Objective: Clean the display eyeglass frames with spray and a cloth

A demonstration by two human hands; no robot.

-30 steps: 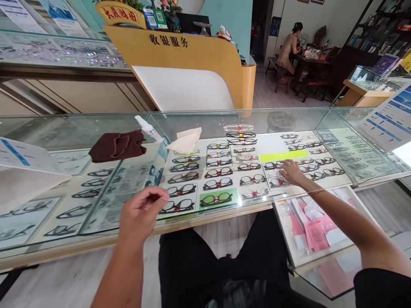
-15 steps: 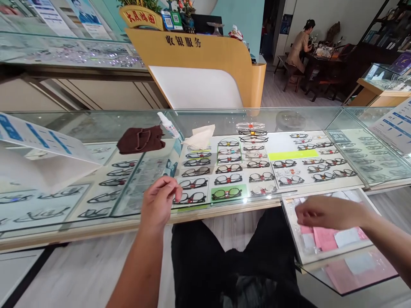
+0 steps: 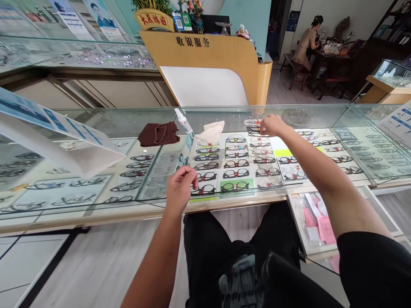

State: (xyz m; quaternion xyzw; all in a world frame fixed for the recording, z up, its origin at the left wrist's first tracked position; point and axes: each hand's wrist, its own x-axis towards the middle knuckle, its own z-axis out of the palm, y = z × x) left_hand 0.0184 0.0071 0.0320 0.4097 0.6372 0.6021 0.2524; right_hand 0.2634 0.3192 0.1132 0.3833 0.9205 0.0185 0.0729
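Glasses (image 3: 253, 128): lay stacked on the counter (image 3: 231, 207), upper part of the frame, right of centre; clear pair at the back, dark pairs in front. Right hand (image 3: 272, 125): stretched over from the right edge, at the right end of the stack, fingers bent down to the dark pairs. Gripped or only touched, could not tell. Left hand (image 3: 181, 184): hung over the front of the counter, just below and left of mid-frame, well apart from the stack; fingers curled in, thumb up against the index finger.

Cloth (image 3: 212, 130): lay left of the stack, upper centre. Bottle (image 3: 183, 121): just left of the cloth, cap toward upper left. Pouch (image 3: 159, 133): lay left of the bottle. Frames (image 3: 236, 173): sat in rows under glass, mid-frame; one on a green card (image 3: 249, 184). Tray (image 3: 298, 231): lower right, full of papers (image 3: 326, 229). Sign (image 3: 58, 128): stood at left. Desk (image 3: 208, 53): top centre. Person (image 3: 306, 47): sat at upper right.
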